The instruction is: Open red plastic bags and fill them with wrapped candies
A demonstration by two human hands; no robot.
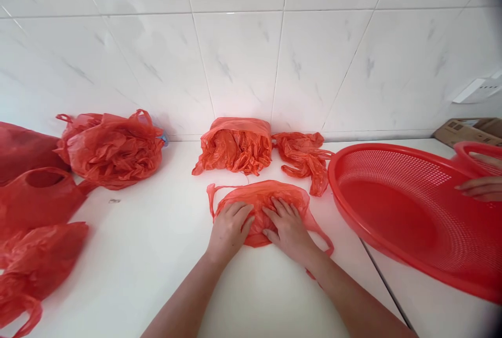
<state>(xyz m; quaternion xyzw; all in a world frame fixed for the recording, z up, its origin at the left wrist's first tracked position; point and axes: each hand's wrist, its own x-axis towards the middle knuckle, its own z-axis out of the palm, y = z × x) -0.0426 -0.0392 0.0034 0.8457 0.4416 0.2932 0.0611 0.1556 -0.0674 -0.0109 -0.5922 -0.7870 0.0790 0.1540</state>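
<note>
film-stuffed red plastic sack (241, 125), oblong red plastic bag (259, 210) paralleling back edge of white worktop (137, 259), left hand (230, 228) and right hand (288, 227) atop, unclenched

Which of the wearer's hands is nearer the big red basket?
Right. The right hand lies on the middle red bag, left of the big red basket; the left hand touches that bag too, farther left.

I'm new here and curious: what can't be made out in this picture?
All in the head view:
- Bag: parts covered by the left hand and right hand.
- Big basket: right side cut off by the picture's edge.
- Another person's hand: partly beyond that edge.
- Cardboard box: markings too small.
</note>
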